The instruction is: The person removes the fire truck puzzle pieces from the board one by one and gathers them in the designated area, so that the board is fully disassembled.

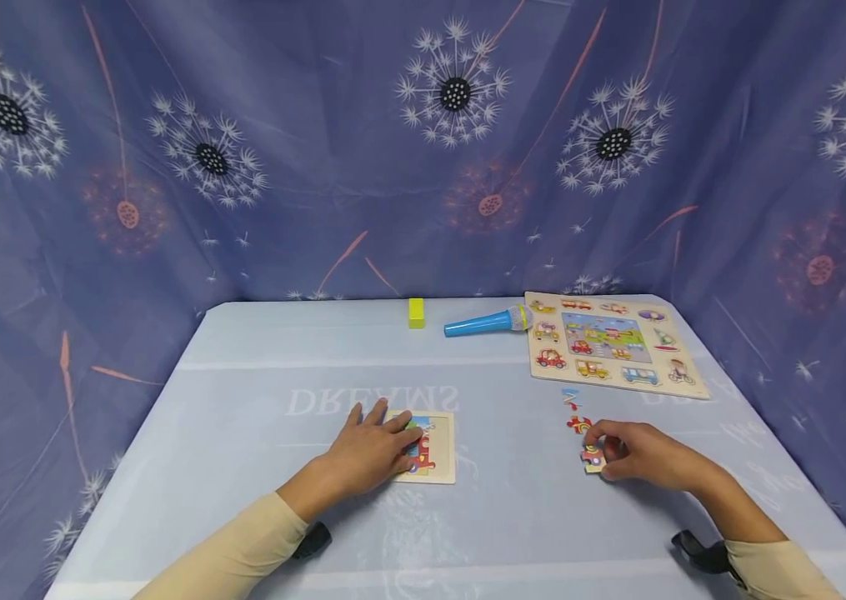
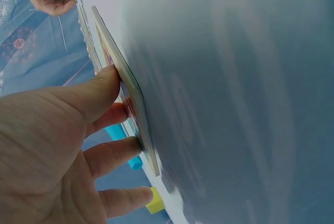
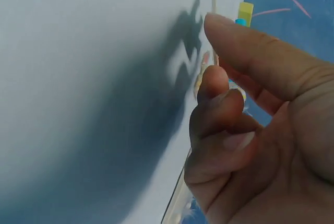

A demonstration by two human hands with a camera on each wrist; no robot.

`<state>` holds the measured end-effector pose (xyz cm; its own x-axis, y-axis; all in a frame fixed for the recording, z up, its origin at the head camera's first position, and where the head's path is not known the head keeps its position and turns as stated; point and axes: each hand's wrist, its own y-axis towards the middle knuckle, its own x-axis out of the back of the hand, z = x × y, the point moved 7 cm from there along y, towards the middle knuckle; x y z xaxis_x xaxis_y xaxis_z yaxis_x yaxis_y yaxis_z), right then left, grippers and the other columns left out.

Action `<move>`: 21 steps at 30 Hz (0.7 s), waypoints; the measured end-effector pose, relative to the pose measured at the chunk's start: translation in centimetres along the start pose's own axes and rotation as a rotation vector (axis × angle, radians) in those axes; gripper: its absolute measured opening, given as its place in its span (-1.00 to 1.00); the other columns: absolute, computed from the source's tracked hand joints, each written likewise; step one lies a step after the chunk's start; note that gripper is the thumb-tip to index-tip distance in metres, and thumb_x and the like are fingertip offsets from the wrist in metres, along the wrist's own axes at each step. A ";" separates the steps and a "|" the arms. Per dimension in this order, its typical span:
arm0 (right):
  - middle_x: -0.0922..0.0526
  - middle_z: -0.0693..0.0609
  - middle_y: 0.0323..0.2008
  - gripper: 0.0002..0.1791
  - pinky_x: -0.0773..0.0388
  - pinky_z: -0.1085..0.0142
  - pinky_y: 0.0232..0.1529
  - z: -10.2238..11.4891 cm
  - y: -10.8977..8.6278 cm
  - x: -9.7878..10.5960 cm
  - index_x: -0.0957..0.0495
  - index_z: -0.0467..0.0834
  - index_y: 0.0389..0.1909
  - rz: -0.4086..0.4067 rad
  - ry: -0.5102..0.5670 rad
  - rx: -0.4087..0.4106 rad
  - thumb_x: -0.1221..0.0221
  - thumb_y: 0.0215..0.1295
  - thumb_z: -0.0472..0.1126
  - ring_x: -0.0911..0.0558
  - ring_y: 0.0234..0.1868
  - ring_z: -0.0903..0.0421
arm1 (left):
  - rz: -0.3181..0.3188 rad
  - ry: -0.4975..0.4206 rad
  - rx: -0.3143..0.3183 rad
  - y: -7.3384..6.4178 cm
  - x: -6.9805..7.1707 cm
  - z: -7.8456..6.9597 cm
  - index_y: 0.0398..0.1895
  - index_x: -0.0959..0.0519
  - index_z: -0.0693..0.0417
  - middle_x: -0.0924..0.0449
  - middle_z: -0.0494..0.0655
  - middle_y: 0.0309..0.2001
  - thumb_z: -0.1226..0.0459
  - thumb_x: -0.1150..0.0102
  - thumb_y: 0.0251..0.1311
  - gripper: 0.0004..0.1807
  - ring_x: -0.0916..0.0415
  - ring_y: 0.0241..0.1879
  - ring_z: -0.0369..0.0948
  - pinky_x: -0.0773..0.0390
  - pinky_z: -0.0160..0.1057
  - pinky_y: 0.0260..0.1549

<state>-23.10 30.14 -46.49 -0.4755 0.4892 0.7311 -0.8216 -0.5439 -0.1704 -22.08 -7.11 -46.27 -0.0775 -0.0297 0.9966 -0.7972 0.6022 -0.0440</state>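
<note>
A small square wooden jigsaw board lies on the table with a partly filled red and blue picture. My left hand rests over its left side, fingers spread and fairly straight. In the left wrist view the thumb and fingertips touch the face of the board near its edge. To the right, my right hand pinches a jigsaw piece between thumb and fingers. Seen edge-on in the right wrist view, this piece casts a knobbed shadow on the table. Just beyond it lie a red piece and a blue-and-white piece.
A larger wooden vehicle puzzle board lies at the back right. Left of it are a blue toy microphone and a yellow block. A dark blue dandelion-print curtain hangs behind the pale blue table.
</note>
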 end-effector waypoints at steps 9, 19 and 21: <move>-0.46 0.13 -0.39 -0.55 -0.35 0.35 -0.38 0.2 0.4 -0.3 -0.57 -0.13 0.00 -0.035 -0.113 -0.051 -0.47 0.08 -0.24 -0.40 -0.38 0.31 | 0.010 0.004 0.016 -0.1 -0.1 0.0 0.38 -0.52 -0.20 -0.43 -0.05 0.43 -0.09 -0.16 0.42 -0.47 -0.25 0.45 0.26 -0.24 0.43 0.26; -0.64 -0.12 -0.09 -0.48 -0.52 0.30 -0.34 8.7 5.1 0.6 -0.53 -0.20 0.25 -0.226 -0.087 -0.028 -0.37 0.27 -0.26 -0.54 -0.31 0.14 | 0.024 0.007 0.031 -0.1 -0.3 0.2 0.40 -0.50 -0.20 -0.41 -0.05 0.45 -0.08 -0.15 0.43 -0.47 -0.23 0.46 0.26 -0.22 0.42 0.28; -0.64 -0.16 -0.02 -0.45 -0.53 0.28 -0.29 10.3 6.6 -0.4 -0.50 -0.21 0.29 -0.189 -0.054 -0.017 -0.36 0.28 -0.29 -0.56 -0.25 0.12 | 0.013 0.007 0.020 -0.1 -0.3 0.1 0.40 -0.50 -0.19 -0.42 -0.05 0.44 -0.08 -0.14 0.43 -0.47 -0.25 0.44 0.27 -0.24 0.43 0.27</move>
<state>-25.08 19.30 -41.08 -0.2956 0.5441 0.7852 -0.9001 -0.4339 -0.0382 -21.99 -7.23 -46.56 -0.0839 -0.0165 0.9963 -0.8079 0.5865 -0.0583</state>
